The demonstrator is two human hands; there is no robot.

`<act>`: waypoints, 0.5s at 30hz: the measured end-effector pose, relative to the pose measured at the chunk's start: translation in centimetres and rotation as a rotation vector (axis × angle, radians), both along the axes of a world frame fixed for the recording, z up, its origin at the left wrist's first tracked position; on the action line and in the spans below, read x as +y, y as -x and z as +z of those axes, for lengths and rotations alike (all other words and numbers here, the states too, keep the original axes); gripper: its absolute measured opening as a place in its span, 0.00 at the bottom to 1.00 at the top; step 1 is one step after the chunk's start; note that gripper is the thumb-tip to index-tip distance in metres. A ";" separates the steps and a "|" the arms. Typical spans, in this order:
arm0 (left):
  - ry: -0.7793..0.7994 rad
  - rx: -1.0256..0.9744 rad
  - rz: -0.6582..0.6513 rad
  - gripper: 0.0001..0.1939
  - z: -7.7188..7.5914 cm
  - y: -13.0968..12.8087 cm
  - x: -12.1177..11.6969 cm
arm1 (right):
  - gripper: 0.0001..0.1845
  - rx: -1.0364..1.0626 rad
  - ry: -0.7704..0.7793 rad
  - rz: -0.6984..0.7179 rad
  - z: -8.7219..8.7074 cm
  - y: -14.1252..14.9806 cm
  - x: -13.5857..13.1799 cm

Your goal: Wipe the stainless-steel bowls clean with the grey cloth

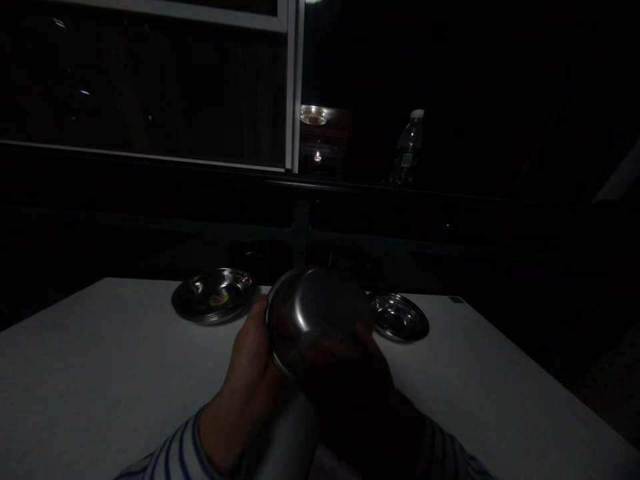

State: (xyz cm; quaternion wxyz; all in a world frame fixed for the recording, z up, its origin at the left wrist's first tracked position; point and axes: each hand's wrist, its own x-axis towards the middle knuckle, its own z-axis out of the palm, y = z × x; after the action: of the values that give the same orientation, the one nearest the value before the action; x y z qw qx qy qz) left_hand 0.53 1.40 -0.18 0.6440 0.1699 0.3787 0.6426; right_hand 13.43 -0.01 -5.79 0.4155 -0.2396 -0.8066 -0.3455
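Observation:
A shiny metal bowl (pixel 320 307) is held up over the near middle of the table, tilted so that its outer base faces me. My left hand (pixel 250 367) grips its left rim, with the thumb along the edge and the other fingers hidden behind. Deep in shadow, my right hand (pixel 350 380) is closed against the lower right of the bowl. To the left, metal dishes (pixel 214 297) lie stacked, the top one with a coloured sticker inside. Another metal dish (pixel 399 317) rests on the right, partly behind the held bowl.
The white table (pixel 125 373) has its far edge just beyond the dishes. A clear plastic bottle (pixel 407 148) with a white cap stands on a dark ledge behind. A window frame (pixel 293 87) rises at the back. The scene is very dark.

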 end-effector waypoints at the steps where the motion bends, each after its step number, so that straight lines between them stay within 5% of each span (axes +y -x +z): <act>1: 0.015 -0.010 -0.015 0.15 0.2 0.0 0.0 | 0.14 0.071 -0.012 0.028 0.3 -0.5 0.3; 5: 0.015 -0.010 0.042 0.12 0.8 -0.1 0.0 | 0.11 0.233 -0.005 0.073 1.1 -2.1 1.5; 15: -0.030 0.034 0.078 0.10 0.7 0.1 -0.4 | 0.11 0.087 0.030 0.034 2.2 -3.0 1.7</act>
State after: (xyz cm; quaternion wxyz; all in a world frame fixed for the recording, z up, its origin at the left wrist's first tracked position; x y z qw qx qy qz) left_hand 0.46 0.98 0.56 0.6094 0.1755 0.3862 0.6699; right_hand 16.43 1.73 -3.61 0.4526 -0.2467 -0.7967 -0.3155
